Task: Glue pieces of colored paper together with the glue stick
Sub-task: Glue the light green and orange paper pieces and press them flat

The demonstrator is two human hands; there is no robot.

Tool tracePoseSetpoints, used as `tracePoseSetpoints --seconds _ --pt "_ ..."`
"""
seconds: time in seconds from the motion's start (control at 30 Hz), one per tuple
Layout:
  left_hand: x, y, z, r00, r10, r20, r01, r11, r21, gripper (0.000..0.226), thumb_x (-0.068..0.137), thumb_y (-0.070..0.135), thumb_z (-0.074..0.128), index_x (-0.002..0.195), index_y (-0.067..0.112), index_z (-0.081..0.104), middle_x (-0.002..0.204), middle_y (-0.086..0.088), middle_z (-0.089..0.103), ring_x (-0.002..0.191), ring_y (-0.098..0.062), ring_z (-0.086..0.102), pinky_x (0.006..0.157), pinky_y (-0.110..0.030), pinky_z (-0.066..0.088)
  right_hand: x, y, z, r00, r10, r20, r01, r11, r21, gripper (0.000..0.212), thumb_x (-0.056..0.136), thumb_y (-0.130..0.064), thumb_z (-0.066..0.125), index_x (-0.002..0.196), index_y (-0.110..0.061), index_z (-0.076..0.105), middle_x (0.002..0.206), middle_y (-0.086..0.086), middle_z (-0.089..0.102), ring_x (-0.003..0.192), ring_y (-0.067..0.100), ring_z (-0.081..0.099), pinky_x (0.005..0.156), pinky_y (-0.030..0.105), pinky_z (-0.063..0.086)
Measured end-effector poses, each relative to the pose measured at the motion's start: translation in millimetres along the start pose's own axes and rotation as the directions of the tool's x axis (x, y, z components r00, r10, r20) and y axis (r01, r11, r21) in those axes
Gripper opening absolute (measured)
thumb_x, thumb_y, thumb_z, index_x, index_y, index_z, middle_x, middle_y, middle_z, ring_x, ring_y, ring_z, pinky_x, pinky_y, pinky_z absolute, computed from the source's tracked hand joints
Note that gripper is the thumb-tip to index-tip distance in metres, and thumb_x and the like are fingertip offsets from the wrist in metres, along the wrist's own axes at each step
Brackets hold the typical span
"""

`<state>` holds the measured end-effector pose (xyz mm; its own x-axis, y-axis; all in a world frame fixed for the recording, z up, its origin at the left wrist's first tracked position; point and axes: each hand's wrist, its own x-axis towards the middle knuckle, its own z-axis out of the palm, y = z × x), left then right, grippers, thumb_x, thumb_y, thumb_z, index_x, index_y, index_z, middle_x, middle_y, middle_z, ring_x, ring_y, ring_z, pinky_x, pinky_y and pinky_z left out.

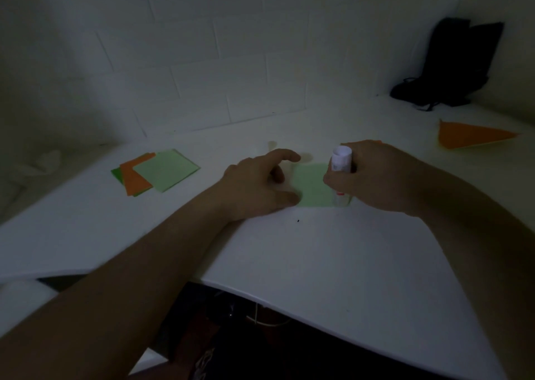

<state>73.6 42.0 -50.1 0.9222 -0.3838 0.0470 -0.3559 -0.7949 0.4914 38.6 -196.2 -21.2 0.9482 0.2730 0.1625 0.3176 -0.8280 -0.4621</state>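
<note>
A light green paper square (312,184) lies flat on the white table (318,252) between my hands. My left hand (257,185) rests on the table with fingers spread, its thumb touching the square's left edge. My right hand (379,177) is closed around a white glue stick (341,162), held upright with its lower end down on the square's right side. An orange edge (376,141) peeks out behind my right hand.
A fanned stack of green, orange and light green papers (156,171) lies at the left. An orange folded triangle (469,135) sits at the right. A black bag (451,64) leans in the far right corner. Tiled wall behind; table's front edge curves near my lap.
</note>
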Motion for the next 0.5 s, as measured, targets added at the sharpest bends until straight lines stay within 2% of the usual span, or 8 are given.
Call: tracePoseSetpoints --seconds 0.07,0.13,0.2,0.23,0.3,0.33,0.4,0.5 --pt "0.5 -1.0 0.2 1.000 0.007 -0.006 -0.007 1.000 0.003 0.062 0.081 0.056 0.074 0.133 0.059 0.040 0.106 0.023 0.057 0.098 -0.012 0.056 0.104 -0.045 0.045 -0.3 2.1 -1.8 0.999 -0.018 -0.030 0.017 0.999 -0.033 0.027 0.088 -0.037 0.062 0.072 -0.016 0.056 0.070 0.001 0.061 0.067 0.007 0.059 0.067 0.031 0.046" --pt "1.3 -2.4 0.1 1.000 0.018 -0.010 -0.018 1.000 0.007 0.061 0.082 0.055 0.074 0.133 0.059 0.040 0.105 0.024 0.056 0.095 -0.008 0.055 0.103 -0.044 0.045 -0.2 0.7 -3.6 0.991 -0.008 -0.137 0.009 1.000 0.005 0.029 0.089 -0.026 0.064 0.068 -0.009 0.055 0.064 0.001 0.054 0.066 -0.007 0.057 0.061 0.010 0.038" --pt "2.0 -4.0 0.4 0.999 0.030 -0.012 -0.030 1.000 0.000 0.061 0.081 0.057 0.073 0.132 0.060 0.039 0.104 0.025 0.056 0.093 0.001 0.053 0.102 -0.044 0.045 1.3 -3.3 -3.4 0.975 0.024 -0.221 -0.011 0.998 0.059 0.029 0.091 -0.021 0.064 0.067 -0.007 0.056 0.059 -0.010 0.048 0.063 -0.022 0.050 0.059 0.001 0.032" --pt "2.3 -4.7 1.0 0.999 0.034 -0.014 -0.035 0.999 -0.003 0.061 0.080 0.058 0.072 0.131 0.061 0.039 0.103 0.025 0.056 0.092 0.003 0.053 0.102 -0.044 0.045 2.4 -5.3 -1.1 0.974 0.028 -0.225 -0.012 0.997 0.074 0.028 0.093 -0.024 0.064 0.070 -0.009 0.059 0.061 -0.015 0.049 0.062 -0.022 0.050 0.058 0.000 0.032" --pt "2.3 -5.6 2.1 0.999 0.036 -0.017 -0.036 0.999 0.000 0.061 0.080 0.058 0.072 0.131 0.061 0.038 0.103 0.024 0.057 0.090 0.004 0.052 0.102 -0.043 0.045 4.0 -8.7 6.8 0.985 0.012 -0.172 0.003 0.996 0.084 0.023 0.094 -0.037 0.062 0.074 -0.024 0.061 0.070 -0.018 0.058 0.065 -0.013 0.055 0.060 0.007 0.033" --pt "2.2 -5.4 2.5 0.999 0.036 -0.019 -0.036 0.999 0.005 0.062 0.080 0.057 0.073 0.131 0.061 0.038 0.104 0.024 0.057 0.089 0.005 0.052 0.101 -0.042 0.045 4.3 -9.4 10.8 0.991 -0.001 -0.137 0.015 0.995 0.099 0.023 0.093 -0.042 0.060 0.075 -0.027 0.061 0.074 -0.016 0.063 0.069 -0.008 0.058 0.063 0.015 0.039" --pt "2.1 -4.5 2.3 0.999 0.034 -0.022 -0.034 0.999 0.010 0.063 0.080 0.058 0.073 0.132 0.060 0.038 0.104 0.024 0.057 0.089 0.004 0.053 0.100 -0.042 0.046 4.2 -11.3 15.5 0.995 -0.031 -0.095 0.042 0.993 0.115 0.024 0.092 -0.041 0.059 0.075 -0.024 0.063 0.082 -0.009 0.069 0.075 0.003 0.063 0.069 0.030 0.050" --pt "1.6 -2.6 0.5 0.999 0.026 -0.018 -0.026 1.000 0.012 0.063 0.080 0.058 0.073 0.134 0.059 0.038 0.104 0.024 0.057 0.092 -0.006 0.055 0.101 -0.041 0.045 3.6 -15.3 15.2 0.995 -0.056 -0.077 0.064 0.992 0.104 0.022 0.094 -0.037 0.061 0.075 -0.026 0.066 0.085 -0.007 0.072 0.078 0.007 0.065 0.077 0.032 0.052"
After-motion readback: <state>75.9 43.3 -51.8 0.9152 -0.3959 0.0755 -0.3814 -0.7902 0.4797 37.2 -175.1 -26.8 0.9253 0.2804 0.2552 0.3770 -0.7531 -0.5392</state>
